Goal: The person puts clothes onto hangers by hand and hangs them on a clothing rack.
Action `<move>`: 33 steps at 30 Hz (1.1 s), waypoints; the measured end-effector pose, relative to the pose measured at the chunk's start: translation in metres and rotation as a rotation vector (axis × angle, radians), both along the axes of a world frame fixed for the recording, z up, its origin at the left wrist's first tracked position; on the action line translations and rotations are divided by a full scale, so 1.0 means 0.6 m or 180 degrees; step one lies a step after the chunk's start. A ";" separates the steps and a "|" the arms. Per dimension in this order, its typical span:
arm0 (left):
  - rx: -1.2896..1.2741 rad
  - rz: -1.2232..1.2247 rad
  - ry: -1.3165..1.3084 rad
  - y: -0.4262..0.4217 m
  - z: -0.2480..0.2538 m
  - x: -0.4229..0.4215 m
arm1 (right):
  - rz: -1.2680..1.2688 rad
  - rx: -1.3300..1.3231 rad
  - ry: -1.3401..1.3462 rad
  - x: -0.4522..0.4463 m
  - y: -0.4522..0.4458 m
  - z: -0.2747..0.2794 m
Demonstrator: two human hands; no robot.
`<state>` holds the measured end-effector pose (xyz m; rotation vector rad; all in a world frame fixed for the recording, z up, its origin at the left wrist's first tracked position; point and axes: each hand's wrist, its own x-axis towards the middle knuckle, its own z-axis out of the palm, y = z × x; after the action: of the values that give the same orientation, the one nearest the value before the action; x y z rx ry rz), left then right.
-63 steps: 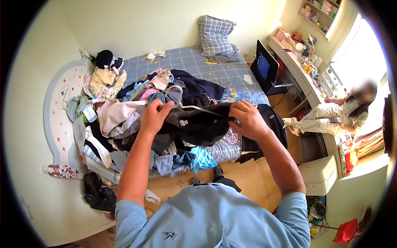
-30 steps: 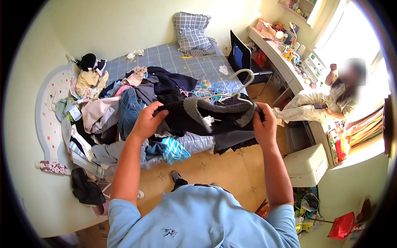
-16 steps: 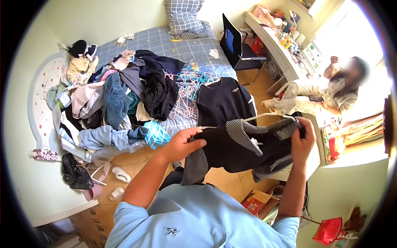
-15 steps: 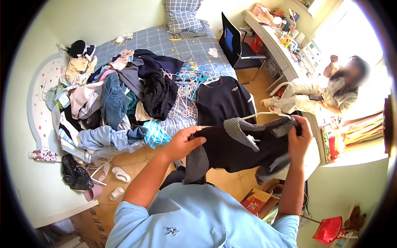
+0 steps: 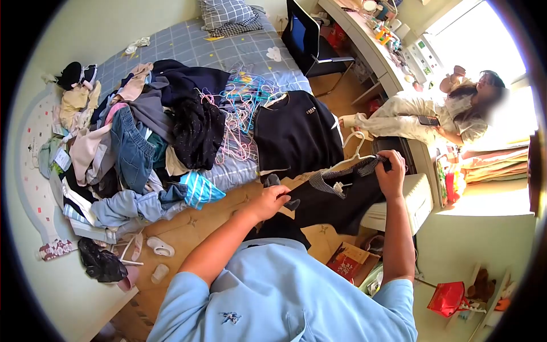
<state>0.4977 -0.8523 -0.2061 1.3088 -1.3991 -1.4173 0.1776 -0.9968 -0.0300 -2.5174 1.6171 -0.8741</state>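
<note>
A black shirt [image 5: 333, 205] with a grey patterned collar hangs in front of me on a white hanger [image 5: 356, 149], whose hook points up. My right hand [image 5: 392, 174] is closed on the shirt's right shoulder, beside the hanger's end. At the other side, my left hand [image 5: 268, 202] pinches the shirt's edge or sleeve. A pale label shows inside the neck. Just beyond, a black sweatshirt [image 5: 296, 131] lies spread on the bed's edge, next to a tangle of coloured hangers [image 5: 242, 122].
A big heap of clothes [image 5: 134, 148] covers the near left of the bed [image 5: 182, 51]. A black chair [image 5: 313, 48] stands by the desk [image 5: 364, 40]. Someone [image 5: 456, 114] sits by the window with a phone. White clogs [image 5: 160, 247] and a cardboard box [image 5: 348, 263] are on the floor.
The shirt has come down a little and the hanger's hook has swung upright. My left hand is lower. The whole view has shifted, with the bed now further left.
</note>
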 end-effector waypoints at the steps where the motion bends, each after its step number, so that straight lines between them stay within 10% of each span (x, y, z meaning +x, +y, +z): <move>1: -0.0095 0.0004 -0.0091 -0.010 -0.018 -0.002 | -0.0013 0.0067 0.0002 -0.003 -0.015 -0.013; 23: 0.0720 0.2618 -0.1710 -0.317 -0.269 0.185 | 0.1267 0.1142 -0.0119 0.334 -0.743 -0.516; 33: 0.0831 0.3476 -0.3636 -0.341 -0.283 0.454 | 0.1291 0.1408 0.0410 0.435 -0.749 -0.693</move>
<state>0.7703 -1.0567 -0.3762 2.6662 -0.7165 -0.0164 0.4385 -1.4461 -0.4458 -2.4696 1.0983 -0.2799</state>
